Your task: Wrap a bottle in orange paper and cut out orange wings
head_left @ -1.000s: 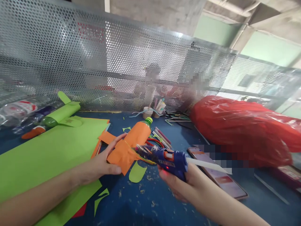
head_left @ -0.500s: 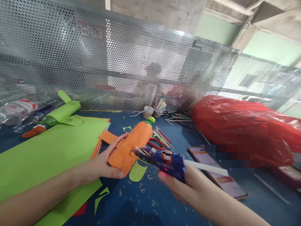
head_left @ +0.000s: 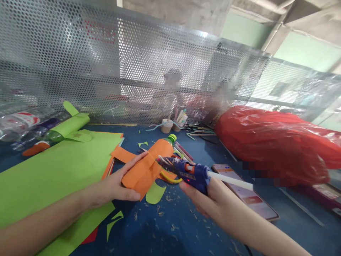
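Left hand point(head_left: 114, 188): half open, curved round the base end of a bottle point(head_left: 144, 172) in orange paper; thumb on the near side, fingers on the far side. Bottle tilted, green cap up and away, above the middle of the blue table point(head_left: 186, 231).

Right hand point(head_left: 210, 201): closed round the grip of a blue glue gun point(head_left: 193, 174), red light lit, white glue stick point(head_left: 231, 180) out of its back. Nozzle at the orange paper; whether it touches, cannot tell.

Containers: two small cups by the mesh screen point(head_left: 144, 64). Left cup point(head_left: 167, 127): a thin stick upright inside. Right cup point(head_left: 177, 127): a bunch of markers point(head_left: 181, 116). Red plastic bag point(head_left: 269, 142), bulging, contents hidden.

Left side: large green paper sheet point(head_left: 64, 170); beyond it, a bottle in green paper point(head_left: 70, 125), lying beside clear bottles point(head_left: 20, 122).

Right side: phone point(head_left: 249, 197), screen lit, lying flat, partly behind the right hand.
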Tool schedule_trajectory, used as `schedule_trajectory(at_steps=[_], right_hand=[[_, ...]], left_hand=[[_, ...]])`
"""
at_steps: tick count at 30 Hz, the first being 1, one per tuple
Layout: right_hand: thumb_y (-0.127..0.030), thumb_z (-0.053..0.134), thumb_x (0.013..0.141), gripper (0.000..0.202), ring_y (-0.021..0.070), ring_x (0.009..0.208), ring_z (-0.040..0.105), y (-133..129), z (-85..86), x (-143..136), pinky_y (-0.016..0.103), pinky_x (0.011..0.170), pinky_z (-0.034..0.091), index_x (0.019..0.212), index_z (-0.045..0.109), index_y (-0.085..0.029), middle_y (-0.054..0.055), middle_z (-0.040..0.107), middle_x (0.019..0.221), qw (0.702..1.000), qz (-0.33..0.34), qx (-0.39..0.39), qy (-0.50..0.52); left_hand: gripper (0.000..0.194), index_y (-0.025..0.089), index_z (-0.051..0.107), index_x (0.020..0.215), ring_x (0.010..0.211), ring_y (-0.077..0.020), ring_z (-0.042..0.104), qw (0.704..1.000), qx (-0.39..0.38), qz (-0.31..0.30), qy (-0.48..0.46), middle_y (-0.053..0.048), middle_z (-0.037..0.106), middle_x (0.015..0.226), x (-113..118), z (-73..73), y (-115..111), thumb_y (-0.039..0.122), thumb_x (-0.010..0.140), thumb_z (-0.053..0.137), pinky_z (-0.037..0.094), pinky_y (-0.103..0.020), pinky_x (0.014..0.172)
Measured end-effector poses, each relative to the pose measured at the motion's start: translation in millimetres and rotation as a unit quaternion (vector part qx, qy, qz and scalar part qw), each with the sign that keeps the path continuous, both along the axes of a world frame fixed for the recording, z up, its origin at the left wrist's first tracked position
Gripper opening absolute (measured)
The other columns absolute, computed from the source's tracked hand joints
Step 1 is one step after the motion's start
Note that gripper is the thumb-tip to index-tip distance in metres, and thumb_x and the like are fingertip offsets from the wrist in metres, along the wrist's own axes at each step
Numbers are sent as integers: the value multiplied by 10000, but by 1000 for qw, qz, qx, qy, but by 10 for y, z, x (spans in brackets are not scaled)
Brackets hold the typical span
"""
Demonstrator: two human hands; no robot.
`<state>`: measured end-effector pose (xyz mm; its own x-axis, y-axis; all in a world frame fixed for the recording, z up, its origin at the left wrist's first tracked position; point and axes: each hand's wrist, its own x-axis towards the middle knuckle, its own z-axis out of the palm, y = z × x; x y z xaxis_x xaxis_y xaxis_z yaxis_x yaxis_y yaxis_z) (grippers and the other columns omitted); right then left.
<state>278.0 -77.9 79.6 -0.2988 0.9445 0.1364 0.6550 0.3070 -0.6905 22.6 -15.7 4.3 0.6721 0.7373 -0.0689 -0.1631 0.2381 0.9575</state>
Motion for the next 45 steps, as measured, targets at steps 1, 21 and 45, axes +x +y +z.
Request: schedule_trajectory(at_steps=[1,21,45], right_hand=[[-456,531,905,270,211,709,601,-13,4,-9,278,604,495,841,647,-221,-11,553,571,1000,7,-12,2],[-573,472,894,397,119,416,432,98,-67,54,250,426,348,691,444,-233,-64,439,454,994,-77,-73,27],[-540,482,895,417,99,414,412,123,6,23,240,437,340,626,411,-229,-66,440,438,987,-46,-140,70]], left_hand=[[1149,406,102,1499,1312,-312,444,1000,-3,-4,-2,-65,442,1485,3,3,0,193,640,835,382,-471,1035],[1011,434,205,1478,1313,-345,428,999,9,13,49,34,307,1564,-61,18,-29,318,680,814,384,-420,1028],[1122,413,93,1500,1198,-293,546,1000,-27,5,3,10,495,1447,-39,7,-24,330,649,820,449,-334,930]])
